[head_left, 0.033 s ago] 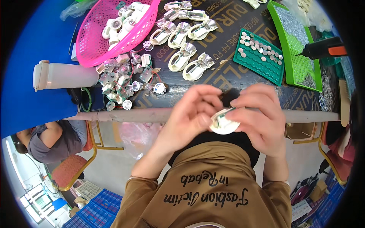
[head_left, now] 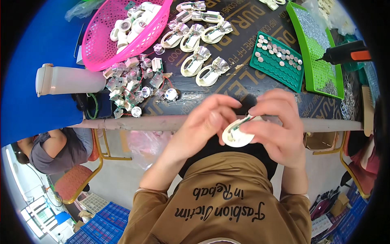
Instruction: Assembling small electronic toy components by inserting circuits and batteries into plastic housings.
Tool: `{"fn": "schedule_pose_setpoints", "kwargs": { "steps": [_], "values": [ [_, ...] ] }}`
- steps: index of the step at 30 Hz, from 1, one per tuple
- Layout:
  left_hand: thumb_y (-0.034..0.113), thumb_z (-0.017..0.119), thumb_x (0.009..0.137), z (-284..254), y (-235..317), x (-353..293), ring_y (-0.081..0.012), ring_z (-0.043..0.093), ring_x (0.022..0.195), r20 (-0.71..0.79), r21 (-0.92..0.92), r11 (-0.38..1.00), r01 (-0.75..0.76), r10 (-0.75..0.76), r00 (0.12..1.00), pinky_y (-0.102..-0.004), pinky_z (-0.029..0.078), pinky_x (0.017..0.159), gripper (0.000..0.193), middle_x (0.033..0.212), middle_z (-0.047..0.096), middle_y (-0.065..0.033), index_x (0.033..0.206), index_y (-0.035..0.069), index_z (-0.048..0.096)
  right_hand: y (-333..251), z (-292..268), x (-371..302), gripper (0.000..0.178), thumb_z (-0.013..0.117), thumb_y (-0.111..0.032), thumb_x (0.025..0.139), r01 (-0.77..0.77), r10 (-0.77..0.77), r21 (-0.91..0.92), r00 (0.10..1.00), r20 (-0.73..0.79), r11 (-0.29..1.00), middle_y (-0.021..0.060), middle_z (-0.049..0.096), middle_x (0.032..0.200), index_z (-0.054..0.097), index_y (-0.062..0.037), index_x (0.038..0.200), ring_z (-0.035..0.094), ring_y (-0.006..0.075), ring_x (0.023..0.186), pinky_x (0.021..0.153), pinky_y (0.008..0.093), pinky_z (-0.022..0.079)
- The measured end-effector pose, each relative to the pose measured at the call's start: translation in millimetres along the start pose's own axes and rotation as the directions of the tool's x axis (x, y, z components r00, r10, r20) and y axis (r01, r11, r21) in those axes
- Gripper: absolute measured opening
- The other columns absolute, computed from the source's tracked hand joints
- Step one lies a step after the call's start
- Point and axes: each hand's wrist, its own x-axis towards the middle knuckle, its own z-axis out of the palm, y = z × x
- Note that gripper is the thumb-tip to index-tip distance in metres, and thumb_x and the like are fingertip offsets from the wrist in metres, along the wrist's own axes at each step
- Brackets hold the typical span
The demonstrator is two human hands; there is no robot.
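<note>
Over the table's front edge, my right hand (head_left: 280, 128) pinches a white oval lamp housing (head_left: 237, 140) by its right side. Inside the housing sits a narrow green circuit board (head_left: 235, 127), with a thin reddish wire near its upper end. My left hand (head_left: 203, 128) is at the housing's left rim, fingers curled and thumb raised; a fingertip seems to support the rim from below. Beyond my hands lie similar open housings (head_left: 209, 75) with shiny reflectors. Left of these is a heap of loose lamp parts (head_left: 132, 81) with boards, wires and clear lenses.
A pink basket (head_left: 95, 51) of white lamp parts stands far left, near a whitish bottle (head_left: 71, 81). At right are a green tray (head_left: 260, 65) of coin-like discs, a lime tray (head_left: 310, 77) of small metal pieces and a black-orange tool (head_left: 347, 53). Another person (head_left: 53, 148) sits at left.
My left thumb has lifted off the housing's rim. The housing has tilted slightly, and its board and wire show more clearly. My right hand keeps its pinch.
</note>
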Motion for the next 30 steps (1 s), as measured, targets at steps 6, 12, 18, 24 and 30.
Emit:
{"fn": "schedule_pose_setpoints", "kwargs": {
  "steps": [6,12,18,24,30],
  "values": [
    [0.042,0.042,0.090,5,14,5,-0.0123,0.055,0.083,0.083,-0.145,0.924,0.353,-0.344,0.935,-0.0214,0.044,0.063,0.057,0.102,0.054,-0.0097,0.122,-0.005,0.041,3,4,4,0.023,0.069,-0.015,0.062,0.144,-0.148,-0.109,0.988,-0.034,0.984,0.0031,0.053,0.097,0.068,-0.0160,0.086,0.047,0.0268,0.095,0.084,0.0416,0.039],
    [0.024,0.046,0.091,21,19,5,-0.0024,0.045,0.063,-0.152,0.122,0.987,0.101,-0.082,0.985,-0.0166,0.035,0.047,0.031,0.085,0.054,0.0007,0.111,0.001,0.050,22,-6,-4,0.017,0.060,0.000,0.072,-0.130,0.163,0.104,0.881,-0.444,0.986,0.0097,0.053,0.090,0.060,-0.0002,0.089,0.052,0.0196,0.081,0.072,0.0250,0.042],
    [0.015,0.046,0.089,25,15,5,-0.0035,0.047,0.065,-0.176,0.060,0.996,0.063,-0.052,0.983,-0.0160,0.038,0.042,0.020,0.083,0.051,-0.0006,0.105,0.002,0.047,22,5,16,0.017,0.049,-0.005,0.087,-0.422,0.517,0.555,0.856,-0.018,0.717,0.0032,0.054,0.087,0.058,0.0005,0.100,0.049,0.0082,0.076,0.069,0.0207,0.041],
    [0.019,0.044,0.086,22,20,6,-0.0062,0.048,0.054,-0.151,-0.004,0.993,0.122,-0.121,0.981,-0.0149,0.030,0.037,0.026,0.074,0.056,-0.0097,0.104,0.000,0.046,50,-3,25,0.017,0.052,-0.013,0.087,-0.467,0.372,0.766,0.872,0.317,0.442,0.0020,0.055,0.085,0.059,-0.0001,0.095,0.050,0.0084,0.077,0.070,0.0215,0.042],
    [0.017,0.048,0.086,19,23,5,-0.0022,0.045,0.058,-0.134,-0.014,0.995,0.094,-0.095,0.986,-0.0144,0.031,0.046,0.021,0.074,0.054,-0.0029,0.101,0.004,0.047,47,-10,24,0.008,0.055,-0.007,0.083,-0.551,0.416,0.787,0.808,0.418,0.279,0.0031,0.055,0.082,0.058,0.0011,0.084,0.051,0.0074,0.066,0.060,0.0191,0.043]
  ]
}}
